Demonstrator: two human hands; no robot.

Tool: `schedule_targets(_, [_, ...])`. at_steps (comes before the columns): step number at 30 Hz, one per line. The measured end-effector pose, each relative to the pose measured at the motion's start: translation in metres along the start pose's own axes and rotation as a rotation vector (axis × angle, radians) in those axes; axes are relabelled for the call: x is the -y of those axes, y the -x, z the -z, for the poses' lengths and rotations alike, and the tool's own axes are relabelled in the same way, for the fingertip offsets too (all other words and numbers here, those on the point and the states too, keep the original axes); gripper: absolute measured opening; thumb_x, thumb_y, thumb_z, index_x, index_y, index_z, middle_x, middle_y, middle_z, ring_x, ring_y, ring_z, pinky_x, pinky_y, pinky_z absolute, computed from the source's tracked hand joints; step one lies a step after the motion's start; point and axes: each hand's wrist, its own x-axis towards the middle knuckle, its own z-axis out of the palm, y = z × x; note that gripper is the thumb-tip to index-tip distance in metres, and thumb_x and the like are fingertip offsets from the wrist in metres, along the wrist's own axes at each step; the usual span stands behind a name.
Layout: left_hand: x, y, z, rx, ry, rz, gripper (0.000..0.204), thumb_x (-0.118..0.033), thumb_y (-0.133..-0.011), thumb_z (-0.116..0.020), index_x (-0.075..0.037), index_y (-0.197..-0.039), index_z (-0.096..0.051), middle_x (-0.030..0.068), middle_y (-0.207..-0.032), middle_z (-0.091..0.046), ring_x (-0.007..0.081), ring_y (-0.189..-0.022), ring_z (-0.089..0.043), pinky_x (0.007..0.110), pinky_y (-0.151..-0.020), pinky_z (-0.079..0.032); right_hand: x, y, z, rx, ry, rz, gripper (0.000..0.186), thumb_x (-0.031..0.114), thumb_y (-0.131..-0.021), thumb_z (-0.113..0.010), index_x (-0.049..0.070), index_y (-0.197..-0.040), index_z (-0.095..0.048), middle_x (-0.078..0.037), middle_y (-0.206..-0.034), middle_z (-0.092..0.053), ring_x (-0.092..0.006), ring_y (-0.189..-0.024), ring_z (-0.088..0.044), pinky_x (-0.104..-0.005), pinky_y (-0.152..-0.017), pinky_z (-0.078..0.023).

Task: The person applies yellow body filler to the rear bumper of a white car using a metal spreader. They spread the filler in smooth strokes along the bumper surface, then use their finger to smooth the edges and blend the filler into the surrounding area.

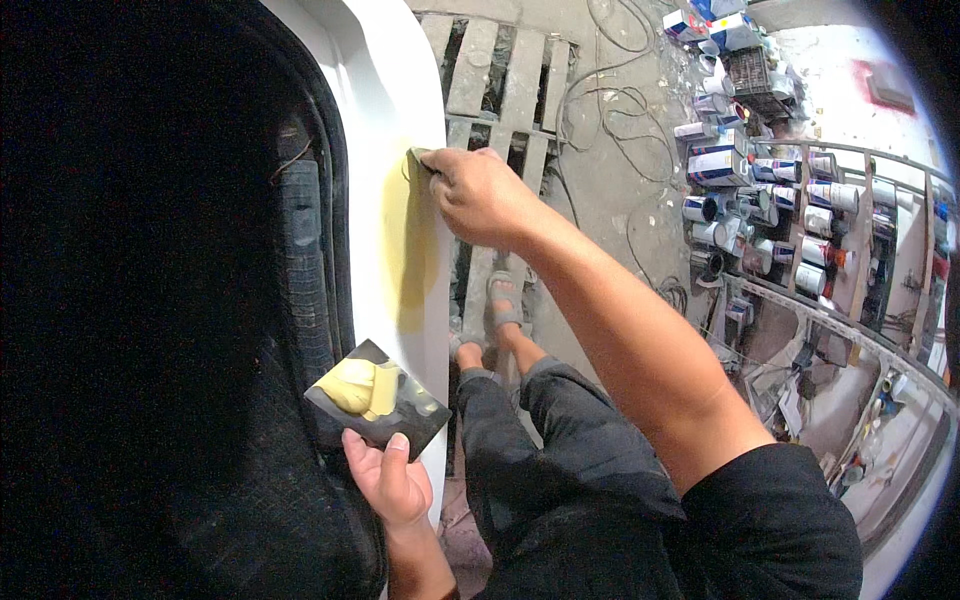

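My right hand (480, 200) grips a thin dark spreader (419, 160) against a pale yellow patch of paste (397, 250) smeared along the white panel edge (350, 55). Its fingers are closed round the spreader. Lower down, my left hand (390, 475) pinches a square black plate (415, 418) from below, its thumb on top. A soft yellow lump of paste (348, 386) and a flatter streak sit on that plate, just in front of the panel.
A dark interior (150, 250) with a black seal lies left of the panel. Below are my feet, wooden pallets (470, 70) and loose cables (625, 110) on the floor. At right are several paint cans (812, 250) and metal frames (865, 340).
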Motion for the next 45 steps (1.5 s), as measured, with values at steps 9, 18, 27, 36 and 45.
schedule_targets(9, [0.001, -0.008, 0.005, 0.035, 0.031, 0.015, 0.061, 0.008, -0.086, -0.051, 0.0, -0.144, -0.037, 0.0172, -0.14, -0.051, 0.0305, -0.127, -0.052, 0.049, -0.11, -0.042, 0.006, 0.052, -0.026, 0.014, -0.008, -0.049, 0.04, 0.009, -0.092, -0.05, -0.003, -0.129, -0.06, -0.025, -0.13, -0.061, -0.0438, -0.118, -0.056, -0.0477, -0.104, -0.044])
schedule_targets(18, [0.004, -0.009, 0.011, 0.009, 0.036, 0.023, 0.065, 0.006, -0.084, -0.052, 0.0, -0.147, -0.036, 0.0174, -0.141, -0.05, 0.0313, -0.129, -0.05, 0.05, -0.112, -0.04, -0.004, 0.101, -0.062, -0.058, 0.062, -0.022, 0.041, 0.012, -0.092, -0.056, 0.003, -0.133, -0.057, -0.018, -0.138, -0.058, -0.0428, -0.12, -0.054, -0.0492, -0.1, -0.048])
schedule_targets(27, [0.007, -0.012, 0.017, -0.049, 0.054, 0.044, 0.071, 0.005, -0.082, -0.052, 0.0, -0.15, -0.033, 0.0186, -0.144, -0.048, 0.0334, -0.132, -0.048, 0.051, -0.113, -0.038, -0.002, 0.142, -0.088, -0.009, 0.123, -0.042, 0.044, 0.013, -0.092, -0.059, 0.003, -0.134, -0.055, -0.017, -0.142, -0.055, -0.0405, -0.123, -0.053, -0.0512, -0.091, -0.05])
schedule_targets(36, [0.008, -0.016, 0.024, -0.017, 0.075, 0.078, 0.07, 0.002, -0.083, -0.052, -0.004, -0.15, -0.036, 0.0167, -0.145, -0.049, 0.0311, -0.132, -0.049, 0.049, -0.114, -0.038, -0.002, 0.172, -0.118, -0.079, 0.177, 0.026, 0.053, 0.011, -0.085, -0.065, 0.003, -0.136, -0.054, -0.014, -0.143, -0.054, -0.0362, -0.122, -0.053, -0.0497, -0.085, -0.049])
schedule_targets(45, [0.0, -0.014, 0.006, -0.081, 0.144, 0.229, 0.071, 0.002, -0.082, -0.048, -0.003, -0.151, -0.035, 0.0173, -0.147, -0.047, 0.0311, -0.134, -0.048, 0.049, -0.115, -0.037, 0.009, 0.192, -0.076, 0.068, -0.099, 0.002, 0.046, 0.01, -0.087, -0.064, 0.0, -0.132, -0.058, -0.017, -0.142, -0.056, -0.0387, -0.124, -0.053, -0.051, -0.096, -0.047])
